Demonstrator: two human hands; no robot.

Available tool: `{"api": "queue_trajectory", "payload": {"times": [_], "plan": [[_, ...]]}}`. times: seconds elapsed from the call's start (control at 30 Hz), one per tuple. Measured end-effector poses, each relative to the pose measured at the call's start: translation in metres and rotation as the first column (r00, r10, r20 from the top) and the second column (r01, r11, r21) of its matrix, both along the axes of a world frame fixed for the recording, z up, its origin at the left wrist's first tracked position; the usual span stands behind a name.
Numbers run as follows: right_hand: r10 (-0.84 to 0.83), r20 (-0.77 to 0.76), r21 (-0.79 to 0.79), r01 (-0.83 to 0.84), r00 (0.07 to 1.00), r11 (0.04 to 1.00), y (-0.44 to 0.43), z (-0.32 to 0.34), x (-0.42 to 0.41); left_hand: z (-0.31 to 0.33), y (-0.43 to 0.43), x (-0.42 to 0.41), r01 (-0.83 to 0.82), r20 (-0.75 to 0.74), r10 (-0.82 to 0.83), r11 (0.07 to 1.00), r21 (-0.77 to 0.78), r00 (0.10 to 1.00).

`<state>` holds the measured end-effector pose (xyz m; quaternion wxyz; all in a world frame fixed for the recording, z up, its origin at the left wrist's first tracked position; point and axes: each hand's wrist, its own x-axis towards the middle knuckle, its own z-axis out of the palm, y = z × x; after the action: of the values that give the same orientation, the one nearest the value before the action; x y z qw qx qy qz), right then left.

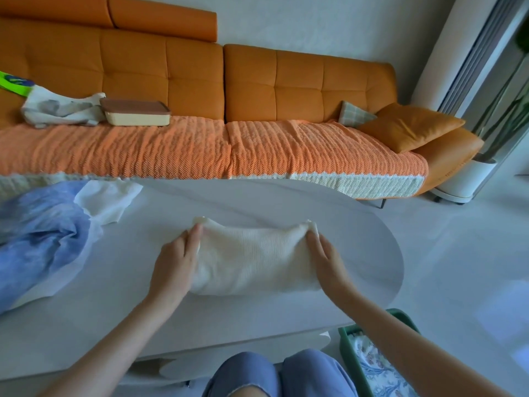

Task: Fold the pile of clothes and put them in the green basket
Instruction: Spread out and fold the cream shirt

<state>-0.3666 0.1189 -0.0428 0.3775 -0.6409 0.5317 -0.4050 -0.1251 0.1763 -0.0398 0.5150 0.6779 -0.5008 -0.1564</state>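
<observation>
Living room, diffuse daylight, pale finishes.
Far side: orange tufted sofa (194, 75) against a white wall (315, 24), its seat covered by an orange knitted throw (171, 150). Orange cushion (409, 124) at the right end, lidded box (134, 113) at the left. White oval tabletop (257, 202) near. Pale glossy floor (472, 239). White planter (463, 179) far right.

A home living room: long orange sofa (223, 90), cushions (409, 126), oval white coffee table (286, 196).
</observation>
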Motion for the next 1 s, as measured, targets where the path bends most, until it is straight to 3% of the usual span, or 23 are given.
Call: {"api": "queue_trajectory", "payload": {"times": [0.13, 0.23, 0.33, 0.43, 0.53, 0.63, 0.73, 0.83, 0.87, 0.93, 1.0], "plan": [[-0.192, -0.3, 0.066, 0.221, 0.934, 0.973, -0.04, -0.007, 0.024, -0.004, -0.037, 0.004, 0.108, -0.129, -0.076, 0.958, 0.265, 0.989], [-0.189, -0.364, 0.18, 0.269, 0.912, 0.946, -0.052, -0.013, 0.024, -0.022, -0.029, 0.005, 0.153, -0.109, -0.129, 0.954, 0.257, 0.986], [-0.107, -0.33, 0.219, 0.186, 0.938, 0.958, -0.054, -0.003, 0.02, -0.04, -0.026, 0.004, -0.008, 0.054, -0.002, 0.981, 0.196, 0.999], [-0.064, -0.134, 0.261, 0.098, 0.989, 0.96, -0.037, -0.003, 0.018, -0.041, -0.035, -0.004, -0.151, 0.15, 0.125, 0.972, 0.179, 0.981], [-0.094, -0.112, 0.133, 0.109, 0.989, 0.985, -0.036, -0.006, 0.015, -0.037, -0.042, -0.013, -0.238, 0.204, 0.204, 0.959, 0.156, 0.957], [-0.143, -0.247, -0.008, 0.146, 0.958, 0.989, -0.051, -0.008, 0.021, -0.036, -0.04, -0.011, -0.265, 0.247, 0.214, 0.944, 0.198, 0.945], [-0.11, -0.492, 0.075, 0.168, 0.864, 0.983, -0.05, -0.026, 0.029, -0.046, -0.035, -0.007, -0.257, 0.351, 0.099, 0.861, 0.438, 0.931], [-0.099, -0.612, 0.068, 0.177, 0.785, 0.982, -0.044, -0.03, 0.026, -0.042, -0.038, -0.008, -0.269, 0.407, 0.055, 0.828, 0.492, 0.912], [-0.116, -0.654, 0.004, 0.156, 0.747, 0.988, -0.044, -0.028, 0.023, -0.039, -0.039, -0.008, -0.279, 0.448, 0.054, 0.846, 0.454, 0.892], [-0.177, -0.659, -0.191, 0.064, 0.731, 0.979, -0.045, -0.02, 0.018, -0.036, -0.042, -0.01, -0.218, 0.571, 0.055, 0.95, 0.222, 0.819], [-0.114, -0.613, -0.28, -0.08, 0.782, 0.957, -0.044, -0.011, 0.023, -0.035, -0.045, -0.013, 0.016, 0.659, -0.019, 1.0, 0.01, 0.752]]}}
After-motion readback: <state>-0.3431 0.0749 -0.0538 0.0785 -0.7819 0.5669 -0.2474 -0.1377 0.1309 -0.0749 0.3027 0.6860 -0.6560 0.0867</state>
